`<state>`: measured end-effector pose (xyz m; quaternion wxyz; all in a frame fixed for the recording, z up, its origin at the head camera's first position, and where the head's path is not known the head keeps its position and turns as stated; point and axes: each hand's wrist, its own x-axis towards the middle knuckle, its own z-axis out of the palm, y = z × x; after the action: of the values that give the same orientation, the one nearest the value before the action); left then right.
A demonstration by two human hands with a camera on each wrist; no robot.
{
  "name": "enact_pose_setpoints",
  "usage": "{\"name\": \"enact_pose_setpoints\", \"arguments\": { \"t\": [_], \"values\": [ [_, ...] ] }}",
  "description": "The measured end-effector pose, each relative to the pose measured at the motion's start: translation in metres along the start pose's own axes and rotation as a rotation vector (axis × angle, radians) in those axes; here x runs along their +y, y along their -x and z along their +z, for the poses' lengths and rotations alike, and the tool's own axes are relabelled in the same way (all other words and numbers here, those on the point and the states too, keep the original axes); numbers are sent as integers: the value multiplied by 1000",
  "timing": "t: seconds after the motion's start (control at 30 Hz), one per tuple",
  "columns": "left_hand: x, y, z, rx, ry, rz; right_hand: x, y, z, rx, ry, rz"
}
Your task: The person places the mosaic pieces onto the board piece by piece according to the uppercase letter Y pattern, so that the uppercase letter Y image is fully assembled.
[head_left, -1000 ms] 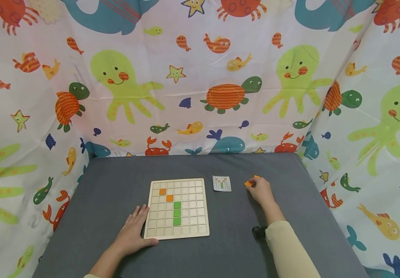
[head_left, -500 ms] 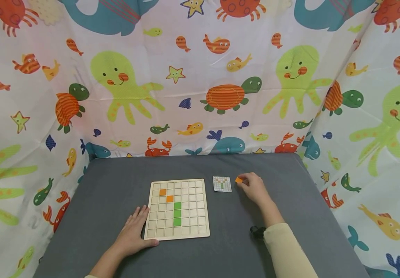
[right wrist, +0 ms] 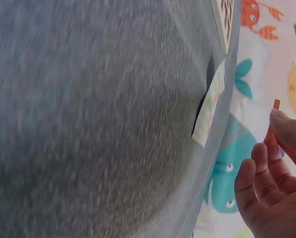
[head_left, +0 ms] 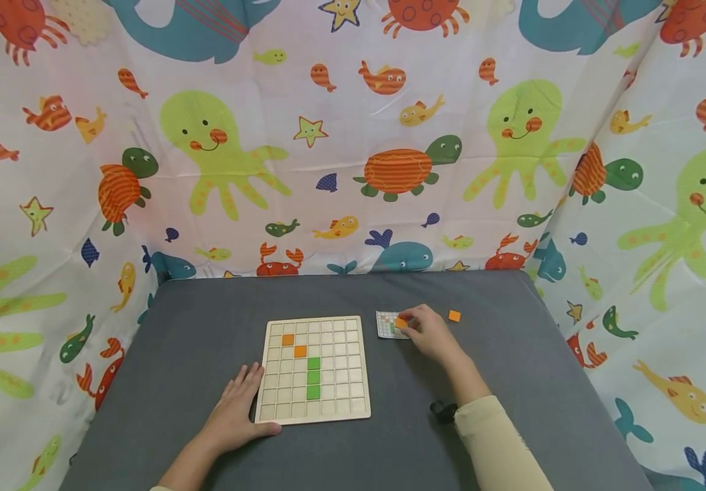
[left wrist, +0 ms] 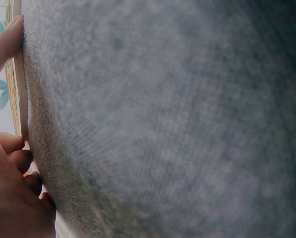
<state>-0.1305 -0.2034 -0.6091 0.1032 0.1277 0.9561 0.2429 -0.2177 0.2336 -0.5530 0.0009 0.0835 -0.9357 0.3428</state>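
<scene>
My right hand (head_left: 429,332) pinches an orange square tile (head_left: 401,322) between thumb and fingers, held over the small pattern card (head_left: 384,326). In the right wrist view the tile (right wrist: 276,104) shows edge-on, up off the table. A wooden grid board (head_left: 341,402) lies left of the card. Two orange tiles (head_left: 288,339) sit on it in a diagonal, above a column of green tiles (head_left: 313,376). My left hand (head_left: 233,409) rests at the board's lower left corner, fingers straight along the left side and thumb by the front edge.
Another orange tile (head_left: 454,316) lies on the grey tablecloth (head_left: 408,443), right of my right hand. A curtain (head_left: 341,204) printed with sea animals hangs behind the table and on both sides.
My right hand has moved left from the loose orange tiles with one tile in its fingers, now over the card. The other tile stays behind, uncovered. My left hand has stayed put.
</scene>
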Motion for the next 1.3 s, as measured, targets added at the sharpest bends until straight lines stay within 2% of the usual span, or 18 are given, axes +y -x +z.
{"name": "enact_pose_setpoints", "arguments": {
  "t": [0.2,0.43,0.67,0.83,1.0,1.3],
  "values": [
    [0,0,1,-2,3,3,-14,-5,13,-25,27,-24],
    [0,1,0,-1,7,2,-30,-9,26,-31,2,-69],
    [0,2,-2,2,-1,12,-46,-12,42,-103,19,-89],
    [1,0,-1,7,-10,27,-58,-14,51,-128,29,-137],
    [2,-1,-2,-7,-13,17,-68,-17,61,-154,22,-168],
    [2,-1,-4,-14,-13,-3,-81,-26,81,-217,-2,-176]
  ]
}}
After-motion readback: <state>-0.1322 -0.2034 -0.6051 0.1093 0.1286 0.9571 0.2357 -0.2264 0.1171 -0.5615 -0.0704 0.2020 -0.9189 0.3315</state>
